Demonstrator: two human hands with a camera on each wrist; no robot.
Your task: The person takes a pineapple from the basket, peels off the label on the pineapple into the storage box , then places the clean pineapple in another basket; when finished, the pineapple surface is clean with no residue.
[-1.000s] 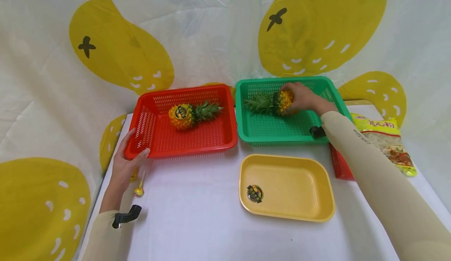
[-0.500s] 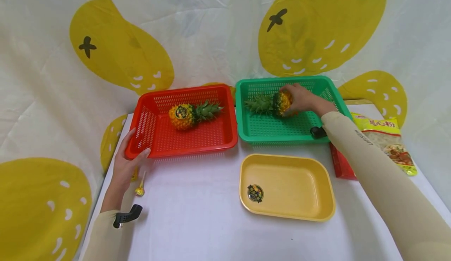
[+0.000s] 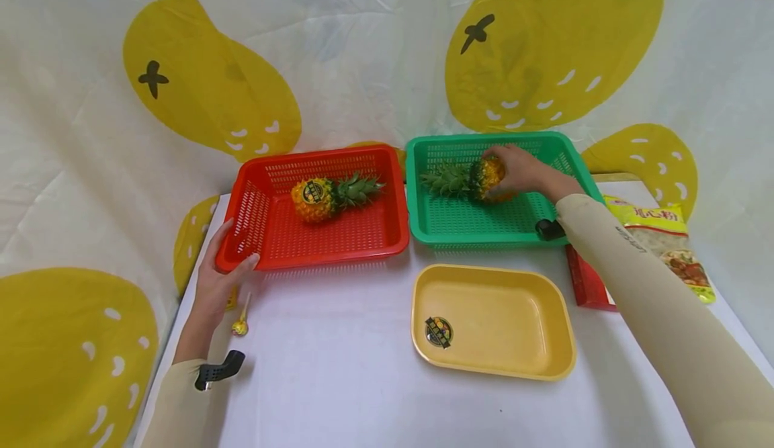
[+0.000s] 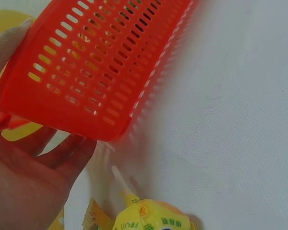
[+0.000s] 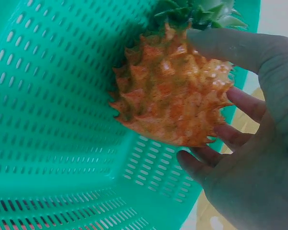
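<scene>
A red basket [image 3: 326,257] stands at the left, with a pineapple [image 3: 313,201] lying in it, its leaves toward the right. My left hand [image 3: 211,287] grips that basket's near left corner, thumb at the front and fingers at the side; the left wrist view shows the hand [image 4: 33,177] around the corner's end. In the green basket [image 3: 484,240] lies another pineapple [image 3: 491,178], leaves toward the left. My right hand [image 3: 523,169] holds this fruit from the right and above. The right wrist view shows thumb and fingers curled about the pineapple [image 5: 168,91].
A yellow tray [image 3: 490,320] is in front of the green basket. On the right lie a red box [image 3: 586,280] and a noodle packet [image 3: 659,226]. Near my left wrist are a lollipop [image 3: 240,327] and a small yellow packet [image 3: 232,298]. A patterned curtain [image 3: 363,52] hangs behind.
The view has shifted very slightly. Both hands keep their places, and neither basket nor pineapple has clearly moved.
</scene>
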